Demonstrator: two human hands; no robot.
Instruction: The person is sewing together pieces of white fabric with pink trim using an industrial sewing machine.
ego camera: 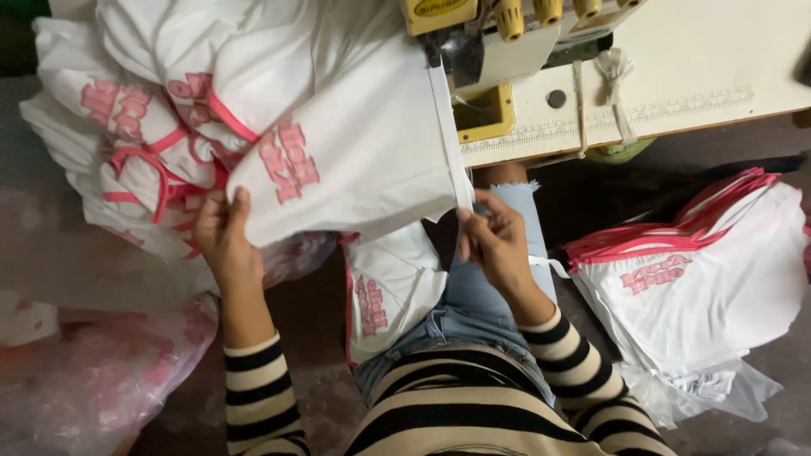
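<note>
Pinching a white garment with pink print, left hand and right hand.

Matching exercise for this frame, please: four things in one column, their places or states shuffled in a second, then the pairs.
1. left hand
2. right hand
3. sewing machine
4. stack of white garments

A. on the table at top
B. pinching the white strip
C. on the person's right, pink-trimmed
D. gripping the white fabric piece's lower left edge

Pairs: 1-D, 2-B, 3-A, 4-C
</note>
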